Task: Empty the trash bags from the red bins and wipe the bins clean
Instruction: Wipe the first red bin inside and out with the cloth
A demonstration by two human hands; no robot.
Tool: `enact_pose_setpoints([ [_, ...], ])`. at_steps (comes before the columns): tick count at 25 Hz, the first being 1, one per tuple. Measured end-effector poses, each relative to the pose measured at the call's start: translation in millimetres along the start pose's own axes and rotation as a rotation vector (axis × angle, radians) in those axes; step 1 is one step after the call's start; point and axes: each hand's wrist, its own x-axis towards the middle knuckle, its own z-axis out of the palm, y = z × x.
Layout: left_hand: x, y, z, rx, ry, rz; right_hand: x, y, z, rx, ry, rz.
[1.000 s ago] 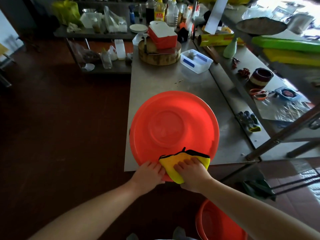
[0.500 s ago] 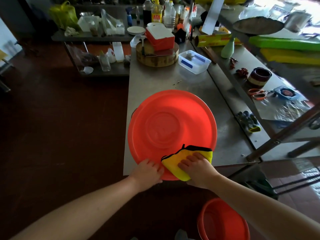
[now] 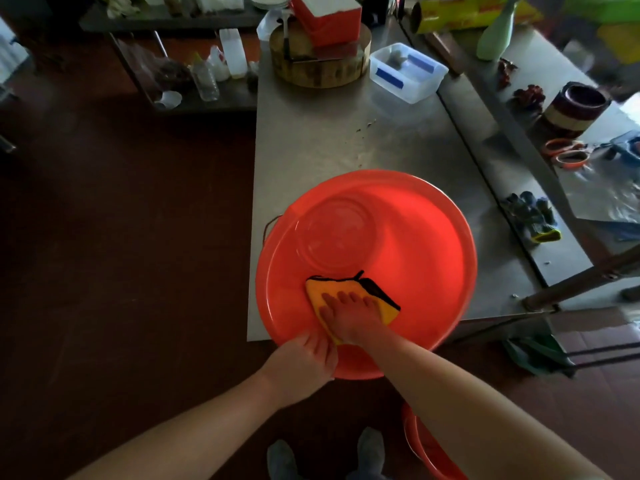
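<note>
Yellow cloth [image 3: 317, 289] moved off near rim, further up red bin [image 3: 398, 244]; right hand [image 3: 349, 313] fingers flat, pressing cloth; left hand [image 3: 304, 358] fingers curled on near rim. Wiping progressing.

Chopping block [image 3: 320, 69] and clear tub [image 3: 408, 72] stand on steel table [image 3: 346, 133].

The bin [image 3: 398, 237] is sitting on the near end of the table [image 3: 311, 140], its near edge overhanging the table's front. The cloth [image 3: 315, 289] is lying on the bin's near part, under the right hand [image 3: 349, 313]; the left hand [image 3: 304, 358] is holding the rim just to its left. Behind the bin, at the table's far end, a chopping block [image 3: 318, 71] is standing with a tub [image 3: 408, 74] to its right. A 2nd bin [image 3: 426, 448] is standing on the floor below the right forearm. Gloves [image 3: 530, 220] are lying on the counter [image 3: 571, 251] to the right
</note>
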Motion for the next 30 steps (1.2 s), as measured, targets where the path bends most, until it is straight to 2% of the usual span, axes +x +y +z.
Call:
enact_pose_setpoints([
  [3,-1.4,11.9,3.1,0.013,-0.016,-0.023,14.2,34.0,3.8,-0.145,0.027,0.008],
  [7,-2.6,15.1,0.6,0.019,0.008,-0.014,15.6,94.5,-32.6,-0.383,0.314,-0.049],
  [8,-2.5,14.4,0.5,0.027,0.03,-0.007,12.2,100.3,-40.5,-0.399,0.299,-0.037],
  [11,2.5,12.0,2.3,0.046,0.063,0.013,4.1,77.6,-17.9,-0.303,-0.008,0.083],
  [13,5.4,12.6,2.8,0.055,0.034,0.039,5.8,35.5,-0.9,-0.095,-0.131,0.129],
  [16,5.0,12.3,4.7,0.062,0.03,0.05,16.5,-15.0,-4.2,0.26,-0.278,0.104],
  [18,6.7,11.3,6.2,0.007,0.04,0.034,11.8,-16.6,-6.4,0.213,-0.254,0.046],
  [21,6.8,10.4,2.9,-0.034,0.07,-0.029,-10.7,27.2,-11.0,-0.151,-0.029,0.003],
  [23,4.1,6.8,0.1,-0.004,0.053,0.005,-18.1,68.6,-28.8,-0.34,0.026,0.023],
  [26,-0.1,1.6,-7.2,0.048,0.013,0.038,-29.3,102.4,-53.1,-0.381,0.019,0.114],
  [28,0.8,2.9,-10.2,0.05,0.009,0.038,-43.9,88.9,-44.4,-0.398,0.024,0.097],
  [30,1.7,4.7,-12.2,0.04,0.003,0.037,-61.2,54.7,-21.7,-0.282,-0.01,0.104],
])
